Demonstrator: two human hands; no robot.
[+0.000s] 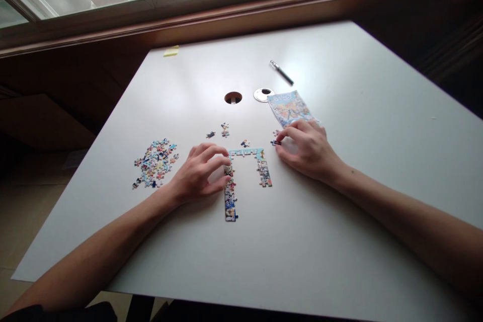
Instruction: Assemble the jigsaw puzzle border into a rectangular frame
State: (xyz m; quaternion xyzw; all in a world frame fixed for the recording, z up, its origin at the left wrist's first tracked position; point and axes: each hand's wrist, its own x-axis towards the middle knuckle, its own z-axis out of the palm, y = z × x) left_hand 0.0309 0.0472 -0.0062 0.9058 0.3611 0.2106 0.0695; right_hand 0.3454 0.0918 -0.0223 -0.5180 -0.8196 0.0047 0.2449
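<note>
Jigsaw border (246, 152), picture sheet (289, 106) — lettering (282, 97) too blurred

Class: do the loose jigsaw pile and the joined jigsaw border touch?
Apart. The head view shows white tabletop and the left hand between the jigsaw pile and joined jigsaw border.

The lettering (282, 97) on the picture card (292, 109) is illegible.

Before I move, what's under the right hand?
Puzzle pieces show at the fingers' ends of the right hand, which also overlaps the near edge of the printed sheet, hiding part of it. Anything beneath the palm is covered; I can't tell.
</note>
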